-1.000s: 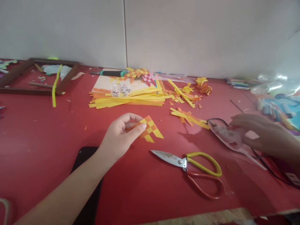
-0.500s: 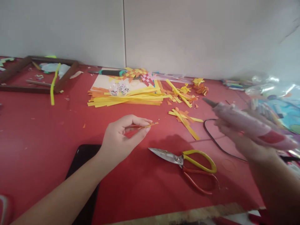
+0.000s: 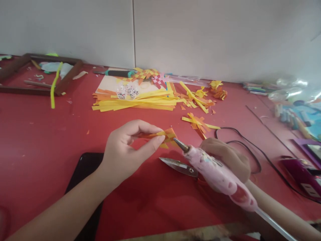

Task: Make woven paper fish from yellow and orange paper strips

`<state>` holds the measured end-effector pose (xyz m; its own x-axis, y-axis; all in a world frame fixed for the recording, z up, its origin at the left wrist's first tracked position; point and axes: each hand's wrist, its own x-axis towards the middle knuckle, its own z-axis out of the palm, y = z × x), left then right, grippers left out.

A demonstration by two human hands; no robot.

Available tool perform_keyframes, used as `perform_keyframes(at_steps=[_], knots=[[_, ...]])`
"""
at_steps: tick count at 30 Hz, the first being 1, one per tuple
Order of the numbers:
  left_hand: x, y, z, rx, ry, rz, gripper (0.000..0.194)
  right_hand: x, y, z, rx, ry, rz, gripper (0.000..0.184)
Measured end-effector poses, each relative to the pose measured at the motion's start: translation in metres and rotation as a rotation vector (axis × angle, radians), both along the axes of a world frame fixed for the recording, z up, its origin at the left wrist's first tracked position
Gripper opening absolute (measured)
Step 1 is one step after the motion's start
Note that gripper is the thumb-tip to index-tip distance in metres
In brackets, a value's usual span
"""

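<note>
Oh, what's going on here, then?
A person sits or stands at a red table. The left grip holds a woven orange-and-yellow paper piece; the right grip holds a pink glue gun, its nozzle at the paper's edge, contact unclear. Scissors lie partly hidden by the glue gun; paper strips lie farther back.

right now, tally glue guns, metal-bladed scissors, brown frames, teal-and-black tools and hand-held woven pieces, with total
Glue gun: 1
Metal-bladed scissors: 1
Brown frame: 1
Teal-and-black tool: 1
Woven piece in left hand: 1
Total: 5
</note>
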<state>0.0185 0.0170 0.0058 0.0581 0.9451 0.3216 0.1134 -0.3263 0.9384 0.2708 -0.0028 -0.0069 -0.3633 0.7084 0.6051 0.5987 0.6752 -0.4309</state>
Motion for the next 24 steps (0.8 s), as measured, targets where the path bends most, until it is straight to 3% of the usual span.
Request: perform_keyframes(at_steps=[2, 5, 12, 18, 24], knots=[[0.002, 0.000, 0.001, -0.098, -0.029, -0.035, 0.008, 0.000, -0.001, 0.004, 0.012, -0.042, 0.044, 0.011], [0.003, 0.000, 0.003, -0.137, -0.037, -0.042, 0.009, -0.002, -0.002, 0.006, 0.045, -0.135, -0.001, 0.009], [0.003, -0.003, 0.005, -0.086, 0.072, -0.001, 0.009, -0.002, -0.006, -0.004, 0.074, -0.170, -0.121, 0.009], [0.003, -0.004, 0.005, -0.019, 0.135, 0.023, 0.009, -0.004, -0.011, -0.002, 0.055, -0.195, -0.206, 0.006], [0.003, -0.004, 0.002, 0.012, 0.129, 0.014, 0.008, -0.003, -0.010, -0.006, 0.101, -0.160, -0.196, 0.004]])
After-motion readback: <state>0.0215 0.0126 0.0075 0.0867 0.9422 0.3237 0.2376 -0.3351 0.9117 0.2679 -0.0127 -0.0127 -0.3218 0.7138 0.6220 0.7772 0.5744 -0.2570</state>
